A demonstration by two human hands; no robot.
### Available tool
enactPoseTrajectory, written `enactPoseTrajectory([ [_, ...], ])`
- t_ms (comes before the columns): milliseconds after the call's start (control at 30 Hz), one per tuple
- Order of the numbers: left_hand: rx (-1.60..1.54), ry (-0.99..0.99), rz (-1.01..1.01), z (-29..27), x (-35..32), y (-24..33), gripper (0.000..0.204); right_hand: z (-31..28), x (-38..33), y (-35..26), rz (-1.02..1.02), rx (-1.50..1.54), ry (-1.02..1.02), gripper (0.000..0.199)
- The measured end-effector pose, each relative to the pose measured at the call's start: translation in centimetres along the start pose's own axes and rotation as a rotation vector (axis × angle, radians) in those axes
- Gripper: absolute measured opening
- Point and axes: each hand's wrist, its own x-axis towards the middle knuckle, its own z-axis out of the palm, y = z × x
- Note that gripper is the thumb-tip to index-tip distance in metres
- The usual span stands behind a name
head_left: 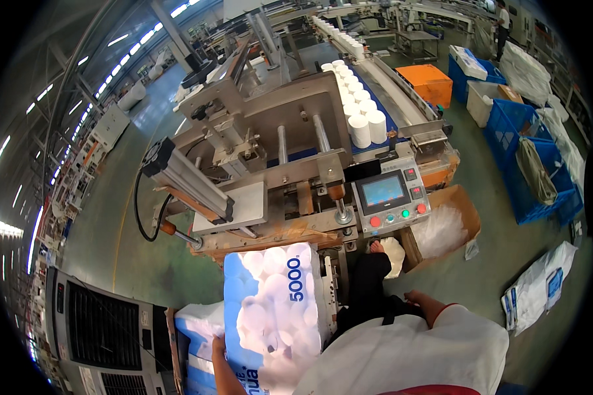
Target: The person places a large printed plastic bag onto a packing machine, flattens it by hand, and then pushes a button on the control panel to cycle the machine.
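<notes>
Wrapped roll pack (273, 306): found before the machine (247, 214), beside the white shirt (408, 352), touched on its left side by the left hand (218, 346), apparently for steadying; could not tell finger spread. Noted right hand (413, 297) apart from it, near dark trousers (367, 286); could not tell wide or narrow. Saw control panel (390, 197) tilted up, presumably for reading; white rolls (359, 130) rowed on blue conveyor (390, 123); green floor (158, 270); blue crates (537, 212) rightward.

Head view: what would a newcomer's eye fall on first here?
Most likely the big blue-and-white pack of rolls, bright at the lower centre in front of the machine. Next, the panel with red and green buttons, just right of centre. Behind it, white rolls stand in rows, with an orange box to their right.
</notes>
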Motion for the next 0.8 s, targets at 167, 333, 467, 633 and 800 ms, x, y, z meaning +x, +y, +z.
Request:
enactPoseTrajectory([
  [167,0.406,-0.122,0.382,-1.4,-1.8,-4.4,0.051,0.6,2.8,-0.3,-0.042,0.033,-0.018,0.034],
  [333,0.873,0.028,0.787,-2.9,-2.8,-5.2,0.038,0.8,2.1,-2.6,-0.054,-0.122,-0.036,0.033],
  [467,0.464,0.245,0.488,-2.7,-2.8,-3.3,0.029,0.9,2.4,-0.6,-0.005,0.008,-0.034,0.031],
  [633,-0.123,0.353,0.135,-2.5,-4.8,-0.8,0.026,-0.3,0.9,-1.2,-0.011,-0.252,-0.033,0.029],
  [800,0.141,0.831,0.273,-2.3,-12.0,4.9,0.025,1.1,4.5,2.4,-0.011,-0.031,-0.039,0.029],
])
